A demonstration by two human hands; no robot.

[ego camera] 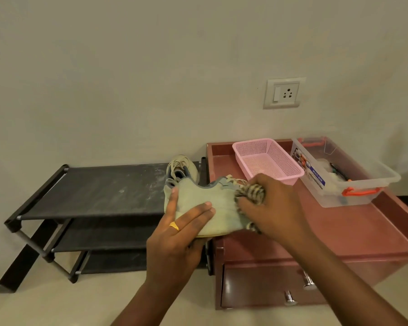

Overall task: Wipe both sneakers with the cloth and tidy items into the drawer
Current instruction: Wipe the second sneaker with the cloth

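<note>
While the left hand (181, 231) gripped one sneaker (205, 203) over the cabinet's (339, 231) left edge, the right hand (273, 208) clutched a bunched striped cloth (252, 191) against its laced front. A second sneaker (183, 169) sat on the rack (104, 191) left of the cabinet. On the cabinet top stood a pink basket (266, 158) and a clear box (344, 175); its drawer (257, 288) appeared closed.

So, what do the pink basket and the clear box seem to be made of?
The pink basket: probably moulded plastic, matte, given its fine perforated mesh walls. The clear box: likely glossy transparent plastic; its contents show through.
</note>
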